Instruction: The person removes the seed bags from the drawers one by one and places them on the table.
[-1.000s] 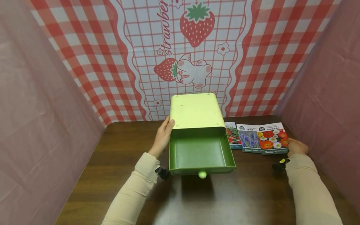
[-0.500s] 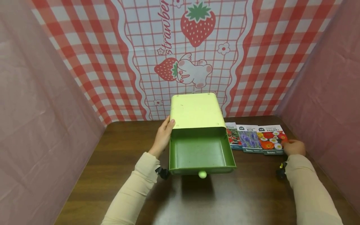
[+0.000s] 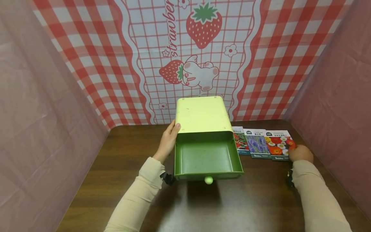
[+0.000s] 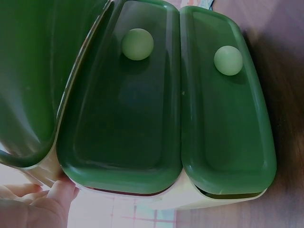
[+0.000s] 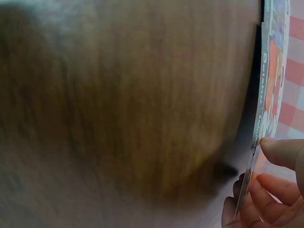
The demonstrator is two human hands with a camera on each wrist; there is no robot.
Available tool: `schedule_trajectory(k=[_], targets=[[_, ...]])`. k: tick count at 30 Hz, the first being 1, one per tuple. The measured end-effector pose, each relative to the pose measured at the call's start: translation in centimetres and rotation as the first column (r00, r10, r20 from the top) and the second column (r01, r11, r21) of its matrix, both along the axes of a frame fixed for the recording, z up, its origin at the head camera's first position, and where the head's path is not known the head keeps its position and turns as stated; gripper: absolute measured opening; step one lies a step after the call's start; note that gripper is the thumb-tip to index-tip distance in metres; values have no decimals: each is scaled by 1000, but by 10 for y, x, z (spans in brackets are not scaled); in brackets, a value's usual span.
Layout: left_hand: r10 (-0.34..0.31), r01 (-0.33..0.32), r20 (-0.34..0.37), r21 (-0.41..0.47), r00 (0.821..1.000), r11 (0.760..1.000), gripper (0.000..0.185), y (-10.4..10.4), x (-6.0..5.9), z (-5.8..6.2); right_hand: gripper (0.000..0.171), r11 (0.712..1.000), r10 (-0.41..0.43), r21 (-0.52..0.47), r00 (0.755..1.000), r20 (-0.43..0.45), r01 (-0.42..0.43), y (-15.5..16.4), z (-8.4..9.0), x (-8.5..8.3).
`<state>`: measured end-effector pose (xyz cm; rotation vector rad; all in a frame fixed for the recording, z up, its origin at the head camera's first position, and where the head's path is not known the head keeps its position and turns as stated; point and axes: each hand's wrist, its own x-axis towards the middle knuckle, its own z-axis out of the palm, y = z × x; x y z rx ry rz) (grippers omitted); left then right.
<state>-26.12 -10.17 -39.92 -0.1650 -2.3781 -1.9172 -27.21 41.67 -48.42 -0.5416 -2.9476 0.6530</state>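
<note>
In the head view, a small cabinet with a pale yellow-green shell (image 3: 203,112) stands mid-table, its green top drawer (image 3: 205,158) pulled out. My left hand (image 3: 167,141) lies against the cabinet's left side, thumb near the front top corner. Below that drawer, the left wrist view shows two pushed-in drawers with round knobs (image 4: 137,44). To the right, my right hand (image 3: 302,153) pinches the edge of a poppy seed packet (image 3: 276,145), thumb on one face and fingers on the other. Beside it are a lavender packet (image 3: 257,144) and a red-flowered one (image 3: 241,140), partly hidden by the cabinet.
A dark wooden table (image 3: 121,180) lies beneath everything. At its back hangs a red-and-white checked cloth (image 3: 95,64) with strawberry prints. Pink cloth walls (image 3: 333,96) enclose both sides.
My right hand has shifted a little left and towards the front, and the poppy packet has moved slightly left and forward with it. My left hand and the cabinet have stayed put.
</note>
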Motion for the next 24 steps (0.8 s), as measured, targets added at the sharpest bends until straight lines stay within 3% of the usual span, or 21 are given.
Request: schedule_trajectory(k=[15, 18, 24], targets=[[13, -13, -4, 5, 1000, 1000, 66, 1, -1, -1, 50, 995, -99, 7, 983, 157, 99, -9, 1, -1], [14, -14, -4, -1, 1000, 1000, 66, 1, -1, -1, 49, 996, -84, 14, 988, 131, 83, -9, 4, -1], [7, -7, 1, 6, 1000, 1000, 67, 0, -1, -2, 51, 998, -48, -51, 999, -10, 47, -20, 19, -4]])
